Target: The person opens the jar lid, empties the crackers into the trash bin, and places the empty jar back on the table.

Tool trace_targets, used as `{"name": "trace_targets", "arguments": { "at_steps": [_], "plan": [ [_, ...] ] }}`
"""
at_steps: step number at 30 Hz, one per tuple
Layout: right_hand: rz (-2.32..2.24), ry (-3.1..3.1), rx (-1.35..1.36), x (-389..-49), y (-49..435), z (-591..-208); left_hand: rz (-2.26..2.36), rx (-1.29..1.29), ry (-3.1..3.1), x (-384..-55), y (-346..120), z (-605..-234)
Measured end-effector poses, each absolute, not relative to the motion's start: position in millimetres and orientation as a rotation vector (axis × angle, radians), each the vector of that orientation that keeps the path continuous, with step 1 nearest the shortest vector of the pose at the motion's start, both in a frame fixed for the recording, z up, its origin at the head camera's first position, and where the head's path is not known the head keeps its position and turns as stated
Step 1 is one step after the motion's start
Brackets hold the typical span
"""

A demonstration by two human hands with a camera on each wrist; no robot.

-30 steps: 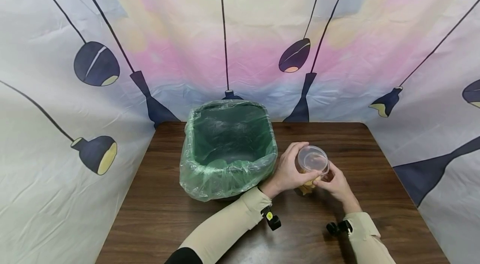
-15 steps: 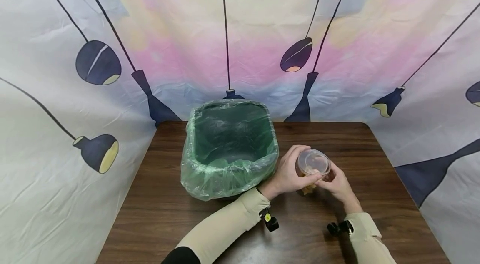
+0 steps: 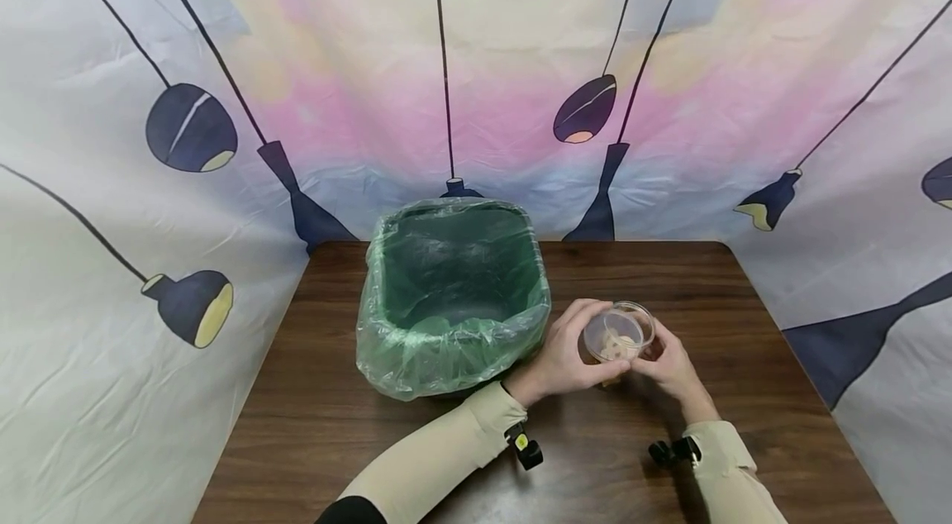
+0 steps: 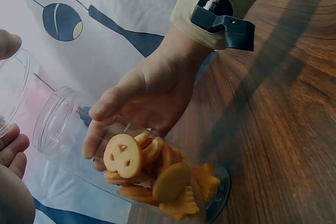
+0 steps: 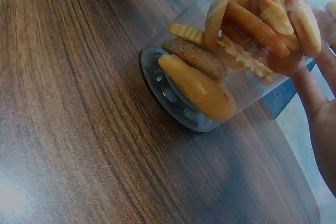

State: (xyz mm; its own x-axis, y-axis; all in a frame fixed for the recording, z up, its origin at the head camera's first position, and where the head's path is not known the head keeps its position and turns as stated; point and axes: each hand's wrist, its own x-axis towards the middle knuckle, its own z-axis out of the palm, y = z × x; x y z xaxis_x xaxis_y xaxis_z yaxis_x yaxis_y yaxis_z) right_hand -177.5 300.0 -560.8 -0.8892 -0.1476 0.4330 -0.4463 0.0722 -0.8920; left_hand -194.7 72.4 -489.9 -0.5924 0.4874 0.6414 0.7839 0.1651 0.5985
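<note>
My left hand (image 3: 561, 360) pinches a clear round lid (image 4: 11, 90) between thumb and fingers. That lid is off the jar, tilted beside its mouth in the left wrist view and overlapping the mouth in the head view. My right hand (image 3: 672, 369) grips the side of a clear plastic jar (image 4: 73, 153), thumb and fingers around its wall. Inside the jar are golden-brown pieces of food (image 4: 173, 182): a smiley-face piece (image 4: 122, 156), crinkle-cut sticks and a rough brown stick (image 5: 194, 59). The jar's round base (image 5: 170, 98) shows close over the table.
A bin (image 3: 454, 297) lined with a green plastic bag stands left of my hands, its mouth facing up. The dark wooden table (image 3: 335, 441) reaches back to a cloth backdrop (image 3: 491, 36) printed with hanging lamps.
The lid in my left hand has come away from the jar's mouth, moving left and slightly toward me, so the jar's rim and the pieces inside now show. My right hand stays nearly still.
</note>
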Motion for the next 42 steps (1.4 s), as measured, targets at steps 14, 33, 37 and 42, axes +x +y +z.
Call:
{"name": "trace_targets", "arguments": {
  "at_steps": [14, 33, 37, 42],
  "plan": [
    [1.924, -2.090, 0.662, -180, 301, -564, -1.418, -1.318, -2.155, -189, 61, -497],
    [1.989, -2.044, 0.702, -180, 300, -566, -1.375, -1.316, -2.180, -185, 54, -509],
    [1.985, -2.042, 0.698, -180, 300, -566, -1.362, -1.316, -2.195, -184, 53, -513],
    [1.978, -2.052, 0.687, -180, 300, -565, -1.362, -1.316, -2.189, -184, 52, -517]
  ]
}}
